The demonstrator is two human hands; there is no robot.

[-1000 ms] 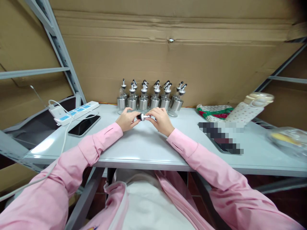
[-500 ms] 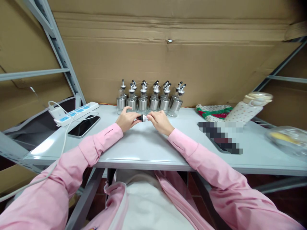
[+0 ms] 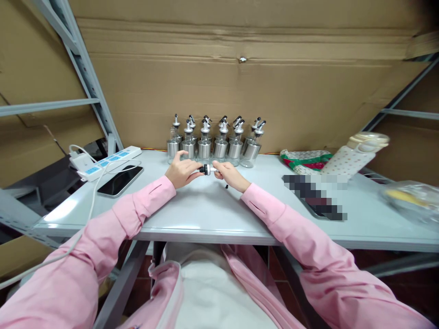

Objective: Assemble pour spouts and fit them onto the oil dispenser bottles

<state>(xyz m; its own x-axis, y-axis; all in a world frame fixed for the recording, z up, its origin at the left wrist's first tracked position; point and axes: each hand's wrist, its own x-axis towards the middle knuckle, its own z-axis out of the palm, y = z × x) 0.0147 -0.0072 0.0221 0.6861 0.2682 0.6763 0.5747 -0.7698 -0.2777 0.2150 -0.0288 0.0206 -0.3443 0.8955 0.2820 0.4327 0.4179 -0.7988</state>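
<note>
Between my two hands, just above the table, lies a bottle pourer spout with a black ribbed stopper and a silver collar. My left hand pinches its stopper end, with the index finger raised. The fingers of my right hand close on the narrow spout end, whose tip they hide. A small black piece shows just below my right hand; I cannot tell whether it is attached or loose. Behind my hands stand several glass bottles with steel sleeves, most topped by pourers. The front-left bottle has an uncapped neck.
On the left are a power strip, a white cable and a phone. To the right lie a blurred dark object, a patterned cloth, a dotted white container and a clear plastic package. Cardboard backs the table.
My right hand has shifted slightly right along the pourer spout, so more of its collar shows. The small black piece now appears below that hand. My left hand stays nearly still.
</note>
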